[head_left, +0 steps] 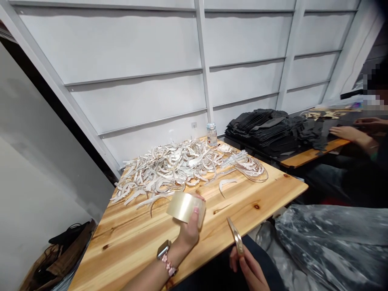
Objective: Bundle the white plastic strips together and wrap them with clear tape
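Note:
My left hand (pixel 190 230), with a watch (pixel 164 249) on its wrist, grips a wide roll of clear tape (pixel 182 206) over the wooden table (pixel 145 238). Between the fingers of my right hand (pixel 247 264) is a thin curved strip (pixel 235 234) with a shiny gold face, held at the table's front edge. Past the tape lies a large heap of curved white and gold strips (pixel 172 165). One loose curved piece (pixel 226 185) rests apart from the heap. A bundle of long looped strips (pixel 250 166) lies at the right of the heap.
A clear jar (pixel 211 134) stands at the table's back by the white panelled wall (pixel 145 48). On the adjoining table are stacked black pieces (pixel 260 127) and a co-worker's hands (pixel 348 133). Grey plastic sheeting (pixel 330 242) fills the lower right; a brown bag (pixel 60 258) sits lower left.

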The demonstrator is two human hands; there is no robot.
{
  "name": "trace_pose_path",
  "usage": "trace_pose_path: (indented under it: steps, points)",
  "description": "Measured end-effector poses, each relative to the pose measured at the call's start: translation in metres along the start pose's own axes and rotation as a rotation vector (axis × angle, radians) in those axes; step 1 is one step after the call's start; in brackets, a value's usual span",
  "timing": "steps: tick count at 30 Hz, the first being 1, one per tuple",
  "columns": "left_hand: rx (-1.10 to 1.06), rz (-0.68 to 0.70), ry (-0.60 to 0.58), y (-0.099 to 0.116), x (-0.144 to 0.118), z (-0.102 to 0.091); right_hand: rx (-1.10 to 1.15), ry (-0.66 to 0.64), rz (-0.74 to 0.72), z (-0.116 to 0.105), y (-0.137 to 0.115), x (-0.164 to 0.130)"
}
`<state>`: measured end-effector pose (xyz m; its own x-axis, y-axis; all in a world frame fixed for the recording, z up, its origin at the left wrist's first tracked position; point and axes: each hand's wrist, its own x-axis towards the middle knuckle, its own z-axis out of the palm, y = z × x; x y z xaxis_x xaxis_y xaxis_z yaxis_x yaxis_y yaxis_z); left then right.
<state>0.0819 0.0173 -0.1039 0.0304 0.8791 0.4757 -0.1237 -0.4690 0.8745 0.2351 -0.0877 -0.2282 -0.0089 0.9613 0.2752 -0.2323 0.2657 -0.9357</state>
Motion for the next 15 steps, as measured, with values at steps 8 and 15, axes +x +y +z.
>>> trace_pose_path:
  steps: [8, 15]
  points:
    - [0.095, 0.085, -0.069, 0.004, -0.001, -0.001, 0.014, 0.017, 0.032, -0.006, 0.012, 0.009]
    - [0.196, 0.119, -0.127, 0.024, 0.002, 0.0, -0.032, -0.03, 0.129, -0.001, 0.001, 0.002]
